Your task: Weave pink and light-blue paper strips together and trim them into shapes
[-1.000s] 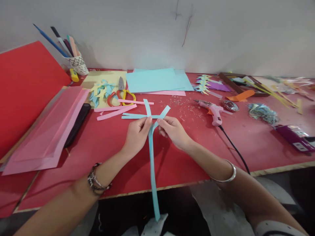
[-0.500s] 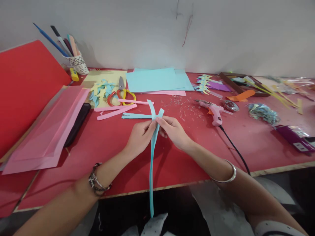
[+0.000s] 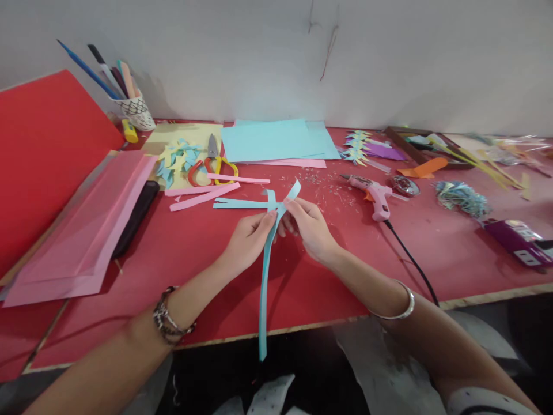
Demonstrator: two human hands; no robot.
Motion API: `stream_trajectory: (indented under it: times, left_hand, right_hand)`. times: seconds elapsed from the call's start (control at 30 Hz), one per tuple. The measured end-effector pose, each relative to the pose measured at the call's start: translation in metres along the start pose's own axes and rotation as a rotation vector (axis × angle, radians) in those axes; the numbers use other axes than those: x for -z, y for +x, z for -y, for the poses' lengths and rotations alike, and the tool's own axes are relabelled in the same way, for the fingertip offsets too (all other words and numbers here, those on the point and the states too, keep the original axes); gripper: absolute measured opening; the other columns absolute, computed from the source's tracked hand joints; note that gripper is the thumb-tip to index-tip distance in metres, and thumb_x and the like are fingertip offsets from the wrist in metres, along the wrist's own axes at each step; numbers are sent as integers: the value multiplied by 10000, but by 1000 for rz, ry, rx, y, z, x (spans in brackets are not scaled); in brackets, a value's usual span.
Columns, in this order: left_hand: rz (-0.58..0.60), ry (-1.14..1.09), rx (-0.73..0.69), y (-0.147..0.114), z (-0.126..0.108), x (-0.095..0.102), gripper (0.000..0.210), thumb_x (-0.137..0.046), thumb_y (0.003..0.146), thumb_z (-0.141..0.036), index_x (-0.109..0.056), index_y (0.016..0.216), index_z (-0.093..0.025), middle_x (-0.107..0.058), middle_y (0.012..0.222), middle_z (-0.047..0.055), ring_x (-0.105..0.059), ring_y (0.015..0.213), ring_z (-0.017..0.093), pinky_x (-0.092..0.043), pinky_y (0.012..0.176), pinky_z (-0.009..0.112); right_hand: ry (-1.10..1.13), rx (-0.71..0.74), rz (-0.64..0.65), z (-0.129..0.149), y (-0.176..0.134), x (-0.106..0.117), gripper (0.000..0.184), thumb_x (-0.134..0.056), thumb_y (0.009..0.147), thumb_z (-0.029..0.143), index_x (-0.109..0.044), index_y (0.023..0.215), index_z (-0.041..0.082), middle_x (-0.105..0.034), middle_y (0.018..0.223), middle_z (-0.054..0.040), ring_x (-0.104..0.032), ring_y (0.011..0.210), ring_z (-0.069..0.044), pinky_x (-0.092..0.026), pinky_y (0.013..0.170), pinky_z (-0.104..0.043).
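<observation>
Head camera view: both hands meet over the middle of the red-topped table (image 3: 328, 300), nearer its front edge than the wall behind. The left hand (image 3: 248, 242) is nearly closed, thumb pinched against the forefinger on a long, narrow light-blue paper strip (image 3: 264, 288). The right hand (image 3: 314, 230) pinches it just beside, between thumb and forefinger, with its other fingers loosely curled below. Above the pinch two short ends spread apart; whether they belong to one piece or two I cannot tell. The long tail hangs down past the table's front edge.

Just behind the hands, more flat light-blue paper strips (image 3: 237, 203) lie on the table, near some thin pink paper strips (image 3: 205, 197). One pink strip crosses the red and yellow handles of a pair of metal-bladed scissors (image 3: 212, 147). Stacked light-blue paper sheets (image 3: 268, 141) lie along the table's back edge. Right of the hands, well apart from them, rests a pink glue gun (image 3: 378, 202), its black cord running over the front edge. Translucent pink sheets (image 3: 82, 230) lie towards the table's left end.
</observation>
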State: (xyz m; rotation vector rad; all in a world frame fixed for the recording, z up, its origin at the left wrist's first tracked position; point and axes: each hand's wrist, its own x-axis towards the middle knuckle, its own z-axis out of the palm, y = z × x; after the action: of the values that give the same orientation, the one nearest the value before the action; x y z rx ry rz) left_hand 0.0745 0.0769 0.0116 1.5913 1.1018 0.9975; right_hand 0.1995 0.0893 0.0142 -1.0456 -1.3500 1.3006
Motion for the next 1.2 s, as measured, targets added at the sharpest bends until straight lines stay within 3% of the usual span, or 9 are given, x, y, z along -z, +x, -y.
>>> stream_trajectory:
  times: [0.2,0.4,0.47,0.6,0.83,0.97,1.07,1.2]
  left_hand:
    - [-40,53,-52,-2,4,-1,431,-342,831,-423,-512,528,-169,-521,495,-12,-446,465,99,-367,487,215]
    - [-174,39,-46,0,2,2,394,-342,840,-369,-505,542,-170,-534,520,-13,-456,480,96,-387,523,215]
    - [-135,13,-17,1,1,2,389,-362,833,-382,-513,542,-171,-537,519,-12,-473,492,101,-400,536,217]
    - [50,-70,35,3,1,1,382,-399,817,-402,-529,543,-169,-570,540,0,-513,515,107,-418,542,213]
    - [-60,4,13,1,5,0,404,-368,827,-400,-512,533,-164,-536,511,-16,-482,487,99,-396,508,209]
    - [-117,28,13,0,4,-1,414,-364,826,-429,-506,538,-167,-499,470,-26,-464,455,101,-380,480,214]
    - [-151,3,24,1,4,0,406,-367,825,-445,-491,551,-172,-497,471,-28,-468,449,102,-386,479,216]
    - [-48,-17,26,2,3,0,378,-352,841,-400,-496,575,-173,-524,502,-22,-512,498,109,-425,552,217]
  right_hand:
    - [-73,-1,102,3,-1,-2,330,-496,763,381,-452,505,179,-417,388,70,-365,367,-36,-288,403,-191]
    - [-110,-12,49,3,-2,-1,369,-466,793,346,-442,471,168,-349,379,80,-276,360,-22,-241,391,-195]
    - [-85,-9,11,3,-1,-1,382,-474,793,358,-408,465,175,-335,378,84,-289,357,-23,-255,396,-195]
    - [16,10,-23,0,0,0,360,-455,810,353,-366,501,191,-339,393,88,-406,368,-41,-295,402,-192]
    - [-58,49,108,1,1,-2,280,-497,759,345,-460,542,173,-406,399,87,-405,375,-32,-311,405,-180]
    - [-88,21,88,3,0,-3,281,-476,768,307,-455,525,166,-438,421,73,-341,362,-19,-276,384,-180]
    - [-90,-1,40,2,-2,-2,325,-464,780,283,-404,481,172,-385,395,80,-303,352,-16,-249,374,-179]
    - [-60,17,-45,1,-1,-1,343,-458,797,271,-365,480,180,-347,394,89,-309,353,-18,-260,382,-177]
